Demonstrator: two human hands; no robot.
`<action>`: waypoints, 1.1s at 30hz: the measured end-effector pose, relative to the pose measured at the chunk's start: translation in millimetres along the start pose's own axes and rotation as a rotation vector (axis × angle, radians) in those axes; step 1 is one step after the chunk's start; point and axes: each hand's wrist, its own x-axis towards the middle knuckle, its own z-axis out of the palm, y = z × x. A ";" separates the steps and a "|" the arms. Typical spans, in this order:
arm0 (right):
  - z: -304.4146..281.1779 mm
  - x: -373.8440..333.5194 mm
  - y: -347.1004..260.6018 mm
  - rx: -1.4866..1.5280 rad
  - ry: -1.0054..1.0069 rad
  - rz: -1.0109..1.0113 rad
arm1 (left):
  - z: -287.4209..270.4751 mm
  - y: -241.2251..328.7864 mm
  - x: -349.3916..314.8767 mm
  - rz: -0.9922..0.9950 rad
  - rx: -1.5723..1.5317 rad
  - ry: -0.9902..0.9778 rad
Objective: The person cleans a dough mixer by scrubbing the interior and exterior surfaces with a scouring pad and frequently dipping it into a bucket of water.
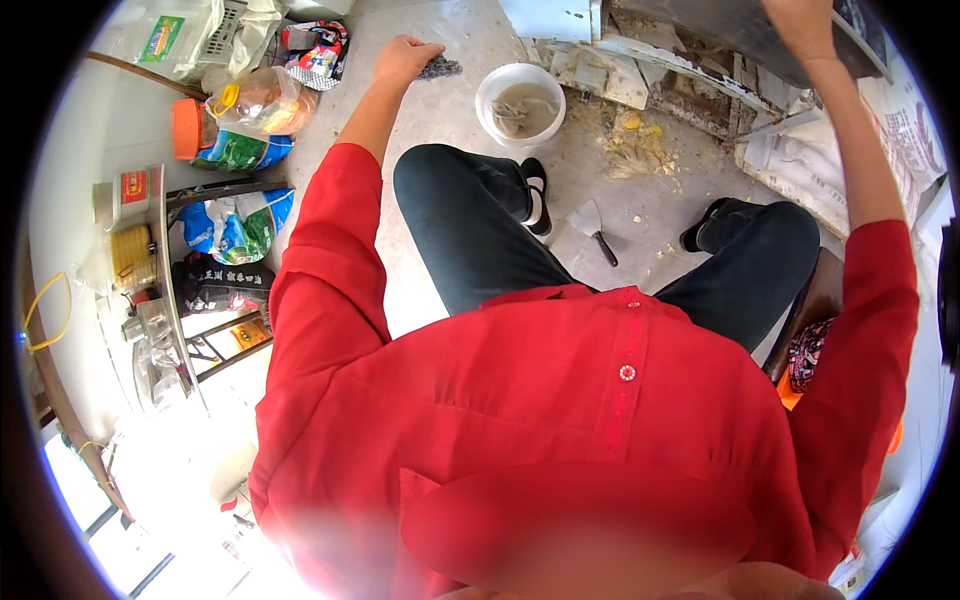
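At the upper left, my left hand is held out over the floor, its fingers drawn together. Right beside and below the fingertips is a dark grey, speckled clump; whether they grip it I cannot tell. My right hand is at the top right by a dark flat panel, its fingers cut off by the picture's edge. Between my arms stands a round white bucket with murky water and a soaked cloth. A scraper with a black handle lies on the floor between my feet.
Ahead is a worn, dirty cabinet with loose boards; yellowish crumbs litter the floor before it. White sacks lean at the right. A rack with bags stands at the left, near a yellow-capped plastic bottle.
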 end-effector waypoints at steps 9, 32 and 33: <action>12.8 -154.9 -108.0 0.477 -0.570 0.402 | -52.4 47.2 -31.8 0.128 0.068 0.229; 209.0 -106.2 -299.9 1.242 -1.177 0.946 | -23.8 38.5 -68.9 0.085 -0.624 0.175; 217.2 -112.6 -302.2 1.313 -1.233 0.982 | -26.1 34.3 -66.2 0.079 -0.650 0.197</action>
